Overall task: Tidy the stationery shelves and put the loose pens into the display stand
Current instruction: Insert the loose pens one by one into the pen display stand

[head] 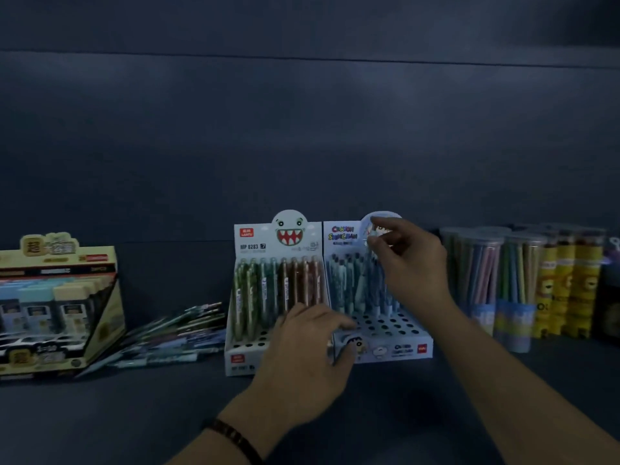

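Two pen display stands sit side by side on the dark shelf: a white monster-face stand [242, 360] with green and brown pens, and a blue cartoon stand [397, 350] with blue pens at the back and empty holes in front. My right hand [412, 266] pinches the top of a blue pen [368, 263] that stands in the blue stand's back rows. My left hand [308, 354] grips the blue stand's front left corner, thumb on the front face. A pile of loose pens [174, 330] lies on the shelf left of the white stand.
A beige carton [57, 307] of boxed items stands at the far left. Clear tubes of coloured pencils [486, 280] and yellow tubes [570, 286] crowd the right. The dark shelf's back wall rises behind everything.
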